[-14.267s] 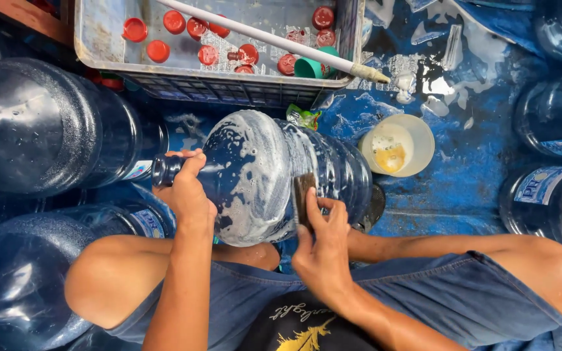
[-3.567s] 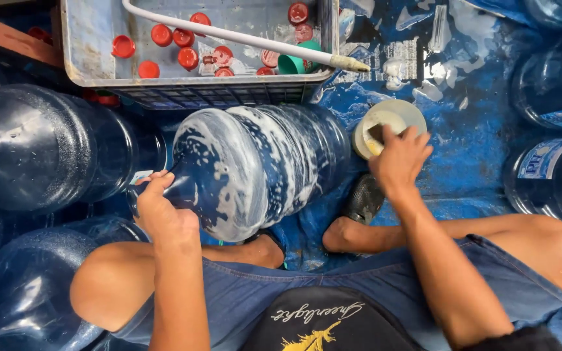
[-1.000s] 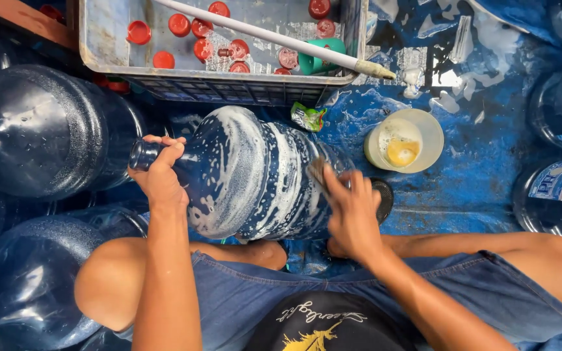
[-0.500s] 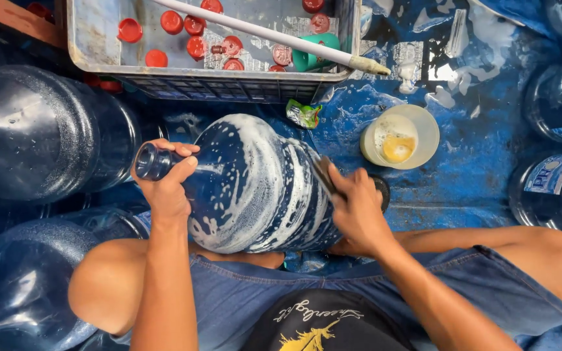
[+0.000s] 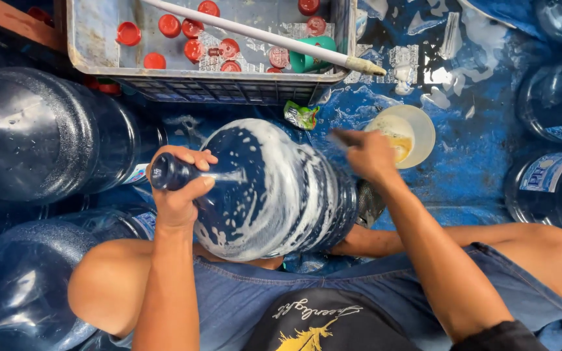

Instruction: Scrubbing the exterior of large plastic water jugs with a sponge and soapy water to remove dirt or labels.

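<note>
Blue soapy jug (image 5: pixel 274 188) on side; left hand (image 5: pixel 180 188) grips neck, right hand (image 5: pixel 369 153) clutches scrubber.

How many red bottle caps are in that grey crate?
12 red caps in the grey crate: six at the left, two in the middle, four at the right end. More may hide under the white pipe.

One soapy jug (image 5: pixel 274 188), one bowl (image 5: pixel 417 127), two hands.
</note>
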